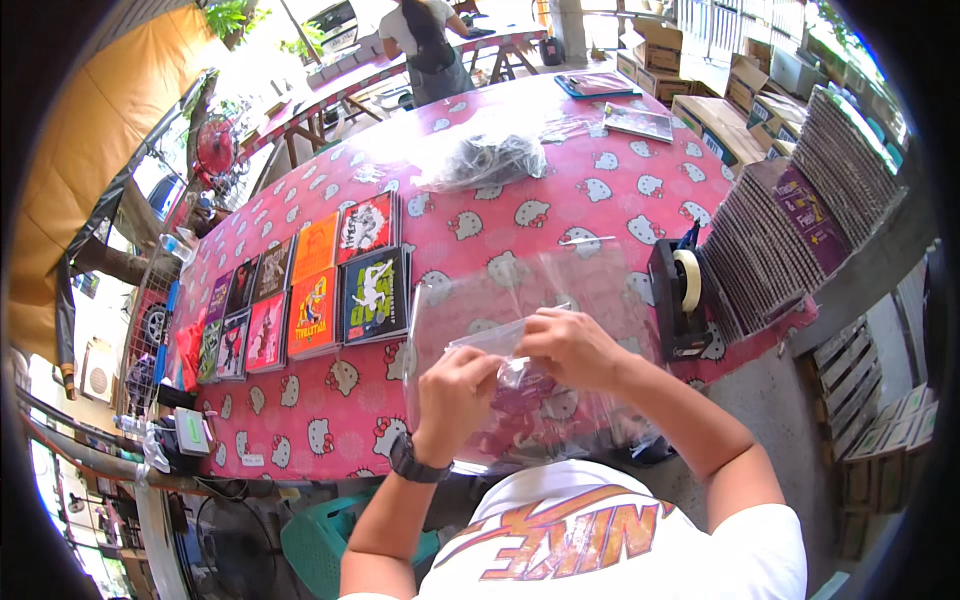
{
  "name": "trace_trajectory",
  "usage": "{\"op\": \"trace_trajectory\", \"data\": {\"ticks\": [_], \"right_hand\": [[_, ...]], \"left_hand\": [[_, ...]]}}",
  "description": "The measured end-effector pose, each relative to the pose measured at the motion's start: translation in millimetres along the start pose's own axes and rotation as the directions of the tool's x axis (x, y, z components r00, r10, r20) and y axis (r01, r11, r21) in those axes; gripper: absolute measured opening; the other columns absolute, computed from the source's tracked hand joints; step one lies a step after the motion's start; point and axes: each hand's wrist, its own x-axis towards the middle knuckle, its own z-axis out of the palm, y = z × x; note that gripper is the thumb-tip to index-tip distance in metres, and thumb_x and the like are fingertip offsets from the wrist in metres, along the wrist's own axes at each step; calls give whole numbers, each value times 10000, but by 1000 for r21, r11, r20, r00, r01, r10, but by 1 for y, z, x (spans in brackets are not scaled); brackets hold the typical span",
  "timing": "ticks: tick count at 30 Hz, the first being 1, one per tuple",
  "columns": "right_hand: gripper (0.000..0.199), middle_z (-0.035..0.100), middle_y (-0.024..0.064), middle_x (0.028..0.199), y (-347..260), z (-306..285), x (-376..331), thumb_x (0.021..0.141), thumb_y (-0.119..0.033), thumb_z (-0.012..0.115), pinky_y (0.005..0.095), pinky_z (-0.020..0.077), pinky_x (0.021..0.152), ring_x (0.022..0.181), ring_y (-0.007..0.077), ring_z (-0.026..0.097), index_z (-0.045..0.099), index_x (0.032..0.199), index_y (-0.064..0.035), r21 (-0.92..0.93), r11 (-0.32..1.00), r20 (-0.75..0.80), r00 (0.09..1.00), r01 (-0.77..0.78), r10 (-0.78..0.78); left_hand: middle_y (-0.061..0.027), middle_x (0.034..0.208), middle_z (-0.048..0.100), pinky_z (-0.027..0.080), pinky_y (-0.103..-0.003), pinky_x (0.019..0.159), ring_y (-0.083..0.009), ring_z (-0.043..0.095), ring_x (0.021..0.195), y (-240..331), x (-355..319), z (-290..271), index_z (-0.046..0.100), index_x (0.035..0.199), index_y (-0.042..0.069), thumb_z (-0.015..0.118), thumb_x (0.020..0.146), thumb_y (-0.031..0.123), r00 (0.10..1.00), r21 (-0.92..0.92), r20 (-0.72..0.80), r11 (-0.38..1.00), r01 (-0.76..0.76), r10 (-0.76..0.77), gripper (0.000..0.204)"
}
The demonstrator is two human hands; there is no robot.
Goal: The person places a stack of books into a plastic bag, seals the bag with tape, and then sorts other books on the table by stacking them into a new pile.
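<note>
Both of my hands meet over the front of the table, pinching the edge of a small clear plastic piece [487, 338], perhaps a bag. My left hand [458, 392], with a dark watch on the wrist, has its fingertips closed on the plastic. Close beside it, my right hand [568, 345] pinches the same plastic with thumb and fingers. Beneath them a large clear plastic bag or sheet [590, 275] is spread on the pink patterned tablecloth [345, 378]. Glare on the plastic hides its exact edges.
Left of my hands stand two rows of colourful booklet stacks [313, 310]. A black tape dispenser [682, 300] sits on the right, beside tall stacks of magazines [765, 250]. Farther off lie a plastic bag with dark contents [490, 160], cardboard boxes [725, 125] and a person [430, 50].
</note>
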Motion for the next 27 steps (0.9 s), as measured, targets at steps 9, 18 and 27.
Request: {"op": "trace_trajectory", "data": {"ticks": [9,18,27], "right_hand": [[344,633,112,729,32,-3,42,648,-308,777,360,478,679,728,252,628,640,782,-22,-413,887,-246,963,-207,110],[63,575,84,725,30,7,44,697,-99,683,362,448,630,741,253,563,637,716,-60,116,977,-191,961,-179,198],[200,561,97,804,2,103,-99,676,-92,672,376,484,682,802,287,586,555,836,-67,61,978,73,978,-198,193]], "left_hand": [[-17,805,669,477,-245,587,-83,582,656,-62,53,9,691,916,23,770,693,220,827,-451,522,755,477,-211,308],[-89,675,620,460,-256,577,-168,594,621,-42,55,7,686,765,19,689,703,55,999,-257,16,965,54,-51,72],[-81,678,609,486,-348,601,-266,604,625,-19,-88,77,674,721,85,696,674,109,938,-140,262,953,269,-227,57]]}}
